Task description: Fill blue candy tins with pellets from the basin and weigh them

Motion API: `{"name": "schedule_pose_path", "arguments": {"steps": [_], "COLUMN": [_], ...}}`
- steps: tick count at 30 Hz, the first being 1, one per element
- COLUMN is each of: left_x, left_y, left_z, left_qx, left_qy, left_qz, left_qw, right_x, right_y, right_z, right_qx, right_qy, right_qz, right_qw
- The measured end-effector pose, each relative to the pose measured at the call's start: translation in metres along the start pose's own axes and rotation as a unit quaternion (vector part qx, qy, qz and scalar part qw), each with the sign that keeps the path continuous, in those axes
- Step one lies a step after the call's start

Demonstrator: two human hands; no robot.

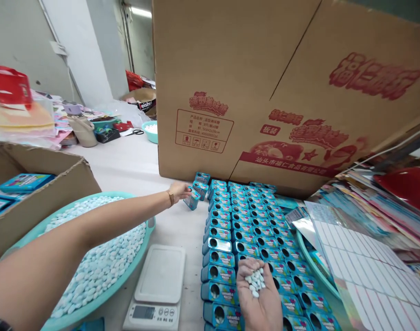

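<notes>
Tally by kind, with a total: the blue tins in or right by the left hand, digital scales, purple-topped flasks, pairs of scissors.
Blue tins at the left hand: 3
Digital scale: 1
Purple-topped flask: 1
Pair of scissors: 1
Total: 6

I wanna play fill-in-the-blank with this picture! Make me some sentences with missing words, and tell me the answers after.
Small candies rest in the right hand's upturned ____.
The hand with its fingers on a tilted blue tin is the person's ____ one.
The scale beside the basin is ____ in colour.
The huge box behind the tins is made of ____.

Missing words: palm; left; white; cardboard.
</notes>
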State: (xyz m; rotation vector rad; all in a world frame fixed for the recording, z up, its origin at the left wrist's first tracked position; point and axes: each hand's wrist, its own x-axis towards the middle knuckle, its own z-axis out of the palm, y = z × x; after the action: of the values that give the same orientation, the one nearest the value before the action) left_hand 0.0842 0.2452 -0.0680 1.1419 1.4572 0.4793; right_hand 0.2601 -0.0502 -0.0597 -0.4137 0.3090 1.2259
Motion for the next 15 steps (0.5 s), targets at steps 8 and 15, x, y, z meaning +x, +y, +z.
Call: {"name": "schedule_pose_path", "arguments": {"steps": [8,15], "left_x": [-0.010,0.013], "left_y": [-0.024,-0.005], "left_z": [0.034,0.089], "left_qx": [-0.239,-0.363], "left_qy": [-0.014,-0.060], "left_qz": [-0.088,-0.079], "left_qw": [0.967,0.926], "right_x": [-0.003,0.004], "right_y": [0.002,-0.007], "right_z": [0.001,-0.007], "right_qx": [0.011,-0.009], "right_qy": [-0.001,0.001], "right_qz": [0.020,-0.004], "right_qw": [1.000,1.000]}}
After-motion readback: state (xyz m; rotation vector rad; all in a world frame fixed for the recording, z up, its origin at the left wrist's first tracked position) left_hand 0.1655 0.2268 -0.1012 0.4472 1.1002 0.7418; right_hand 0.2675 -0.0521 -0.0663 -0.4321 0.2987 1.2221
